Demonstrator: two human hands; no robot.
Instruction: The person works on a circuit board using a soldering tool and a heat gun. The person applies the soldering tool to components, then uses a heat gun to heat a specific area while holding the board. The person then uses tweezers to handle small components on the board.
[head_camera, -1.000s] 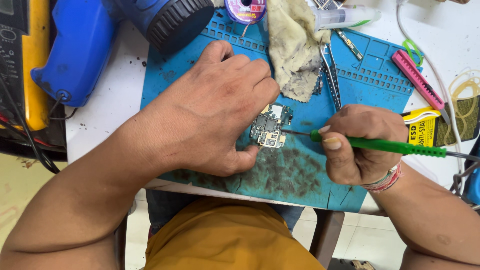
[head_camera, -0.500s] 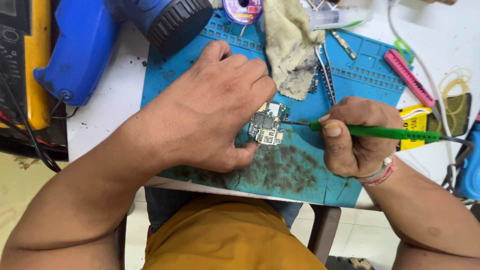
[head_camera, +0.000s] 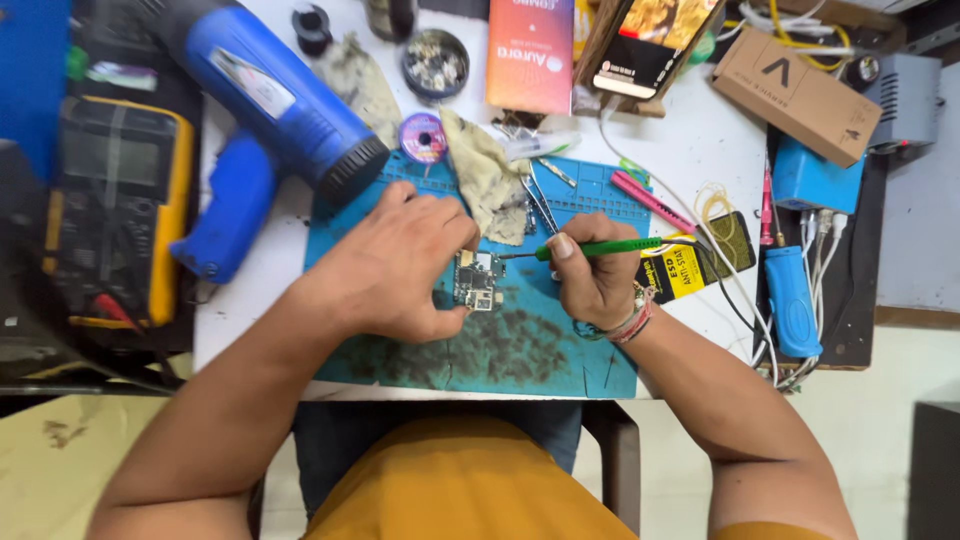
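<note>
A small circuit board (head_camera: 478, 281) lies on a blue work mat (head_camera: 520, 350). My left hand (head_camera: 395, 265) rests flat on the mat and pins the board's left edge with thumb and fingers. My right hand (head_camera: 597, 275) grips a green-handled soldering iron (head_camera: 600, 247) like a pen. Its thin metal tip points left and touches the board's upper right corner. A cable runs from the iron's handle off to the right.
A blue heat gun (head_camera: 270, 110) lies at the mat's upper left, beside a yellow multimeter (head_camera: 115, 205). A dirty cloth (head_camera: 490, 175), tweezers (head_camera: 540, 205), a solder spool (head_camera: 424, 137), a pink tool (head_camera: 650, 200), boxes and blue devices (head_camera: 790, 300) crowd the table's back and right.
The view has pulled back and shows more of the table. Both hands stay on the board, and the iron's tip has stayed at its upper right corner.
</note>
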